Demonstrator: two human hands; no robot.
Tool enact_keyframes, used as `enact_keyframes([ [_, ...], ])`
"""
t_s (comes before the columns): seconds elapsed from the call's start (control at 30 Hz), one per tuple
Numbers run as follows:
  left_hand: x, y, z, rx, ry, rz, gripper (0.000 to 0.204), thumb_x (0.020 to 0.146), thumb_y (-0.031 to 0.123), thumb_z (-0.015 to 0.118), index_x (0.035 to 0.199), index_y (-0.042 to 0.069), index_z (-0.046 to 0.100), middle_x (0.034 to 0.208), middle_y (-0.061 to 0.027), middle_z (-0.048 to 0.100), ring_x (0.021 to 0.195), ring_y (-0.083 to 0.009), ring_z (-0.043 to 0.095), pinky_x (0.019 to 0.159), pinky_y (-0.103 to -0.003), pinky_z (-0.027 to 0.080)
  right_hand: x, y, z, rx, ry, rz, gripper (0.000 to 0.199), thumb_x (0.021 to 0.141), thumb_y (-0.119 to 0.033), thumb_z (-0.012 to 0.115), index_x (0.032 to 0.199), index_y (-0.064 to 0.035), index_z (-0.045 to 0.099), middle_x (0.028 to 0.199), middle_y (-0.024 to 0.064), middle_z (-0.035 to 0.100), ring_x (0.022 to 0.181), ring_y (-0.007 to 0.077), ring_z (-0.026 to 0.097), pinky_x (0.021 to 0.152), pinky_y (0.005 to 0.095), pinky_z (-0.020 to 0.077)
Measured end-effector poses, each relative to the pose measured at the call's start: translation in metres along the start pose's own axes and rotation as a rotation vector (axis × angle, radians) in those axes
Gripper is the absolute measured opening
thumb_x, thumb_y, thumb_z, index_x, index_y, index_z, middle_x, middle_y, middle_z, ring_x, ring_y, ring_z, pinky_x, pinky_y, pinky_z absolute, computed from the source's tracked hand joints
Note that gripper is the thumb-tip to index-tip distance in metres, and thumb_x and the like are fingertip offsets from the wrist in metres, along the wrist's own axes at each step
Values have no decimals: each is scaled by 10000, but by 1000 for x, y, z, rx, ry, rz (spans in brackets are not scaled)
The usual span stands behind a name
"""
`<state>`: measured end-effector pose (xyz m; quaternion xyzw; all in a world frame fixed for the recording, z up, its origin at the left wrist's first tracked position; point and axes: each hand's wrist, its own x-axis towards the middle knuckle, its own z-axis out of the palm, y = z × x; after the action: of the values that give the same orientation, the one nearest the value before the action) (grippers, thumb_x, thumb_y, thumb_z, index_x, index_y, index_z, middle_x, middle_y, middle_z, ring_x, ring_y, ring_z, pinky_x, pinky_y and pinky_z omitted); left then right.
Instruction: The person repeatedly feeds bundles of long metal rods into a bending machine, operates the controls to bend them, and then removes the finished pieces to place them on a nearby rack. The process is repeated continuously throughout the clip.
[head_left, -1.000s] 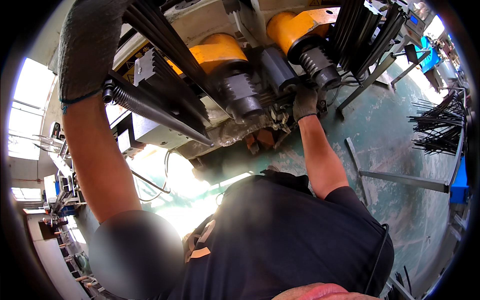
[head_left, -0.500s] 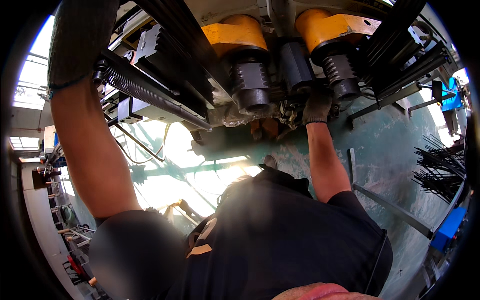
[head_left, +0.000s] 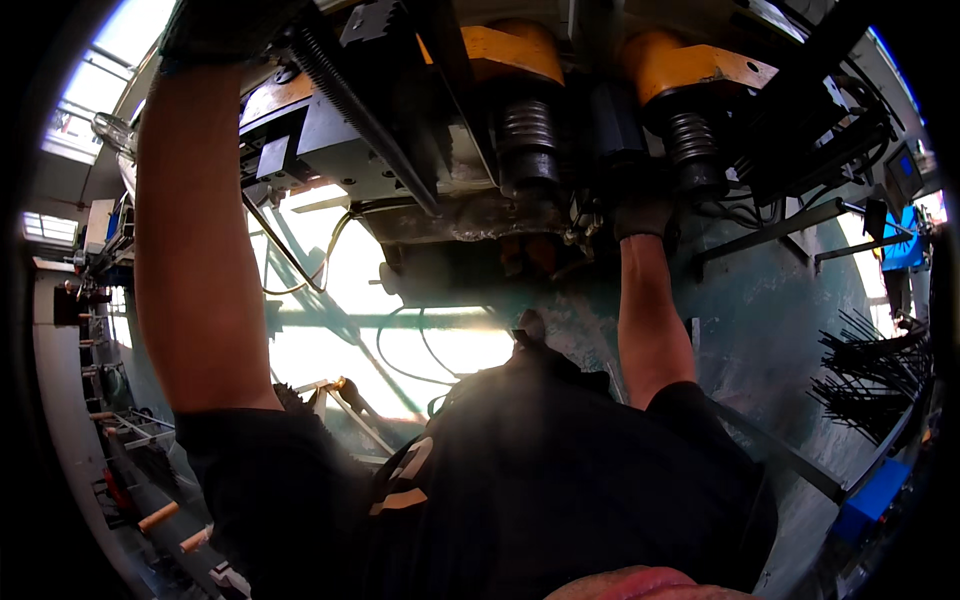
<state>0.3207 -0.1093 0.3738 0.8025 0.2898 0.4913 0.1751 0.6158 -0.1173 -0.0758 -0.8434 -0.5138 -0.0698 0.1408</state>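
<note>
My left hand [head_left: 225,32], in a dark work glove, reaches up to the top left edge beside a long coil spring [head_left: 335,80] on the machine. Its fingers are cut off by the frame, so its grip is hidden. My right hand [head_left: 645,217], also gloved, is low at the machine's front, just under a dark faceted block [head_left: 618,125]. Shadow covers its fingers, and whatever they touch cannot be made out. Two ribbed metal cylinders [head_left: 528,128] hang below yellow machine arms [head_left: 510,52], one on either side of the block.
Steel bars [head_left: 770,240] stick out from the machine at the right. A bundle of thin dark rods [head_left: 870,375] lies beyond, near a blue box [head_left: 870,500]. Cables [head_left: 330,255] hang below the machine at left, over sunlit floor. Racks with wooden-ended bars [head_left: 160,517] stand far left.
The view has shifted and darkened. My left arm stands more upright, its glove higher and partly out of frame. My right hand stays under the block. The cylinders' notched sides now look ringed.
</note>
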Motion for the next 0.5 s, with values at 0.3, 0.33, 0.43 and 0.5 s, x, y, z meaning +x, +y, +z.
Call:
enact_keyframes([
  [0.3, -137, 8, -100, 282, 318, 260, 120, 918, 125, 681, 978, 24, 705, 790, -96, 709, 652, -185, 687, 571, -302, 556, -114, -32, -126, 1731, 104, 624, 292, 983, -188, 679, 1183, 21, 720, 1085, 134, 748, 916, 252, 734, 772, 378, 615],
  [0.33, -158, -8, -121, 269, 319, 324, 94, 911, 116, 692, 936, 31, 720, 761, -95, 711, 612, -184, 687, 531, -298, 559, -121, -22, -124, 1293, 57, 287, 314, 981, -251, 669, 1213, -44, 713, 1109, 123, 747, 955, 264, 729, 798, 380, 605],
  [0.43, -256, 41, -189, 309, 475, 113, 63, 885, 85, 686, 850, 33, 694, 718, -87, 701, 592, -172, 682, 515, -303, 551, -129, -21, -114, 35, 369, -257, 368, 965, -375, 670, 1275, -181, 705, 1155, 98, 745, 1016, 273, 719, 869, 375, 578],
  [0.5, -317, 91, -196, 300, 656, -105, 71, 866, 62, 669, 806, 30, 652, 703, -81, 689, 610, -161, 676, 540, -312, 541, -141, -78, -114, 570, 302, -103, 431, 915, -363, 743, 1256, -101, 715, 1200, 131, 731, 1028, 288, 708, 919, 380, 560],
])
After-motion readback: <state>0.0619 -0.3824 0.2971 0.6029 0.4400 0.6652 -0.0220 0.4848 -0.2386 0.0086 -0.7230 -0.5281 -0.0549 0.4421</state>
